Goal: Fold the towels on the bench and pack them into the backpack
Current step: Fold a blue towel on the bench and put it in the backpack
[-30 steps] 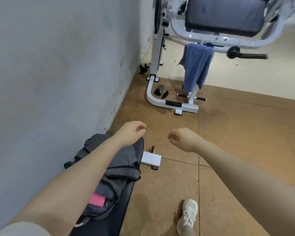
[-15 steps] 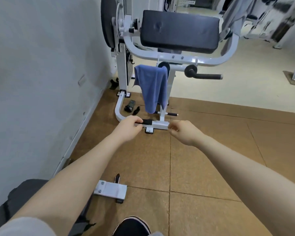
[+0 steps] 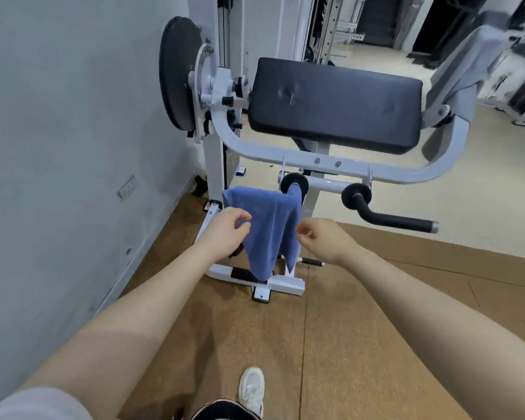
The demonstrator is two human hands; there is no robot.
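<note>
Towel, soft blue cloth, drapes over machine's padded bar w/ both hands' grips released beside it.

Between the hands hung a plain blue towel; beyond them, a white machine frame carried a black pad; below, brown speckled floor.

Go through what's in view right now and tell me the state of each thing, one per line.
Blue cloth towel: unfolded, draped over the machine's bar, hanging.
Left hand: empty, fingers loosely curled, beside the towel's left edge.
Right hand: empty, fingers loosely curled, beside the towel's right edge.
Black padded machine cushion: bare.
</note>
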